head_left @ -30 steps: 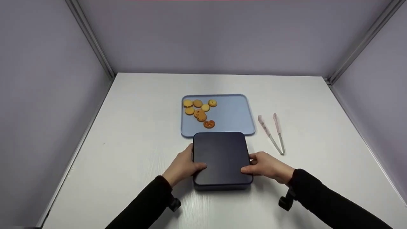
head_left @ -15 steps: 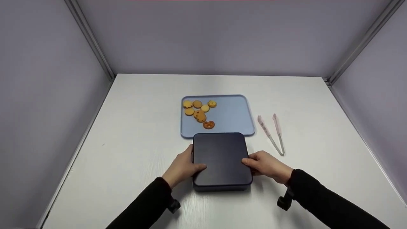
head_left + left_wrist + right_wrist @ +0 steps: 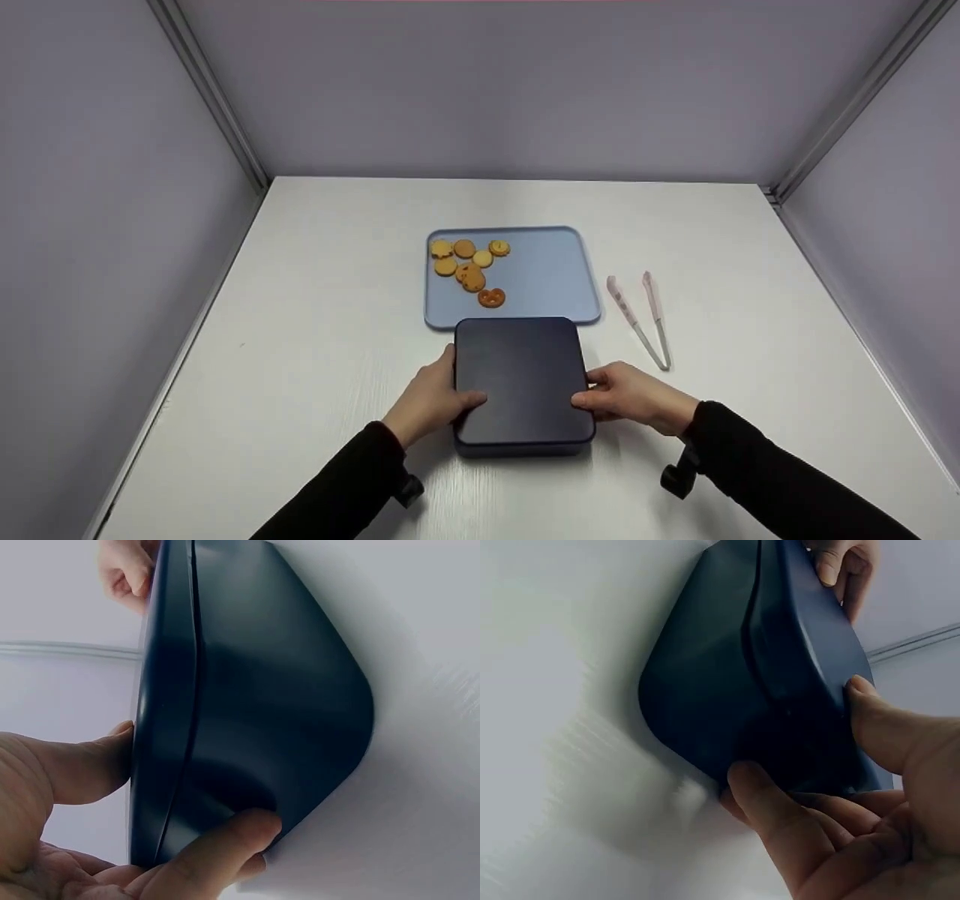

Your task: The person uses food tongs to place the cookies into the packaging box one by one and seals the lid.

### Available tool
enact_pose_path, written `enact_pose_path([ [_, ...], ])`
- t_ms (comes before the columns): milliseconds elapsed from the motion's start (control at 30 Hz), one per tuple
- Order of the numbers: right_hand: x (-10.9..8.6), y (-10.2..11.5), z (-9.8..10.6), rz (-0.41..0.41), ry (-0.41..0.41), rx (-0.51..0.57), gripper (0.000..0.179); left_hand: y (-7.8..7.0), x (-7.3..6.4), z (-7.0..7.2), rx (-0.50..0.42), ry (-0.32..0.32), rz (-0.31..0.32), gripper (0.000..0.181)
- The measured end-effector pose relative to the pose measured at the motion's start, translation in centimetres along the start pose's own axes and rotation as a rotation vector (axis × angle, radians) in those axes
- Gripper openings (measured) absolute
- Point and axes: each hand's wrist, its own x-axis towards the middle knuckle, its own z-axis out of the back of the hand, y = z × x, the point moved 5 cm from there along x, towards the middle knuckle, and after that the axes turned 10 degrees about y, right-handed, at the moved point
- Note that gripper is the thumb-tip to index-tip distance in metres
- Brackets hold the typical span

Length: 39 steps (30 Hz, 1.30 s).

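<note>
A dark navy lidded tin (image 3: 521, 379) sits on the white table near its front, lid on. My left hand (image 3: 431, 401) grips its left side, thumb over the lid's edge and fingers along the wall. On the other side my right hand (image 3: 634, 397) holds the tin the same way, thumb on the lid's edge. A thin seam between lid and body shows on the tin (image 3: 247, 690) in the left wrist view. From the right wrist, the tin's (image 3: 697, 667) seam also shows, with the fingers low against the wall.
Right behind the tin lies a light blue tray (image 3: 547, 277) with several cookies (image 3: 469, 274) on its left half and a pretzel-shaped one (image 3: 491, 298) near the front. Pink-tipped tongs (image 3: 645, 326) lie spread to the right. Grey panels (image 3: 480, 90) enclose the table (image 3: 315, 315).
The right thumb slid up along the lid's edge, then back down, with the right fingers shifting on the tin's side. The left hand and the tin keep their place; the view tilts slightly.
</note>
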Motion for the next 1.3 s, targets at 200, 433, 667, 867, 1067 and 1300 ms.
enact_pose_path([
  [200,-0.2,-0.4,0.0,0.027,-0.025,-0.037,0.037,0.1,-0.2,-0.3,0.019,0.025,0.057,0.097],
  [433,-0.1,-0.4,0.1,0.024,-0.012,-0.027,0.051,0.5,-0.5,-0.1,0.004,0.024,0.023,0.099],
  [667,-0.1,0.3,1.4,0.057,-0.059,-0.154,0.100,0.5,0.0,0.3,0.027,0.032,0.013,0.107],
  [867,0.4,1.1,1.8,0.124,-0.109,-0.494,0.105,0.0,1.0,0.7,0.114,0.043,-0.013,0.100],
  [1067,0.9,1.4,1.8,0.129,-0.147,-0.686,0.107,-0.2,1.8,0.8,0.171,0.057,-0.018,0.101],
  [1300,1.0,1.4,2.2,0.124,-0.167,-0.747,0.103,-0.3,1.8,1.3,0.169,0.077,-0.005,0.098],
])
